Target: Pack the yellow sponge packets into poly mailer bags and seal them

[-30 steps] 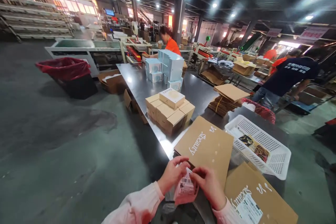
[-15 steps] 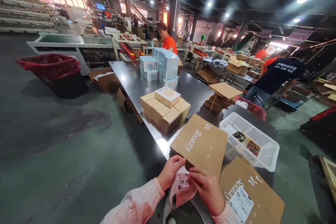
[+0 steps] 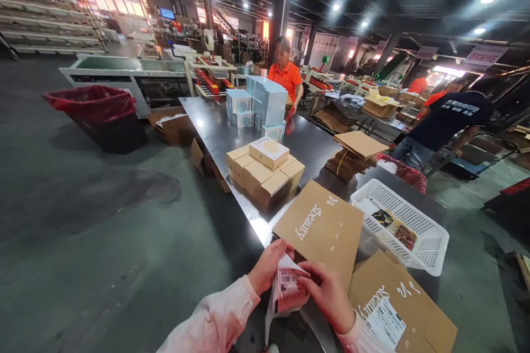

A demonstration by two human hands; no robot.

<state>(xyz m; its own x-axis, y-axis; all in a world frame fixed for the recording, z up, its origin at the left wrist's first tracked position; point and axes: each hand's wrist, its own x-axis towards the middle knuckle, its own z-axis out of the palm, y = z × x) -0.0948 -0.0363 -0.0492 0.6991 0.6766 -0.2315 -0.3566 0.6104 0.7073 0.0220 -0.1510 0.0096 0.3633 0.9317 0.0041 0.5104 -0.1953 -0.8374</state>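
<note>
White paper, printed with a barcode and tinted pink by the light, makes up the small shipping label (image 3: pixel 287 289) at the lower centre of the frame, between the two hands. The bare left hand (image 3: pixel 268 266) has its thumb and fingers closed on the label's upper left edge; the bare right hand (image 3: pixel 331 295) pinches the upper right corner, which is lifted into a pale fold. Both are narrow and about equally near, one to each side. The label's longer line seems to run down the frame, with a loose white tail hanging at its lower left; whether that tail is backing or a second sheet, I cannot tell.

Just above the hands, the flat brown cardboard carton with white lettering (image 3: pixel 318 220) lies slantwise on the dark, shiny metal counter (image 3: pixel 215 127). The right hand is the nearer one to the second lettered brown carton (image 3: pixel 426 311), at the lower right, which bears a white printed sticker (image 3: pixel 387 322) beside the right sleeve.

The counter's left edge slants from upper left down toward the left hand, and beyond it the grey-green floor (image 3: pixel 103 242) gives the left arm open room. On the right, the white perforated plastic basket (image 3: pixel 439 234) and the second carton crowd the right arm's side more.
</note>
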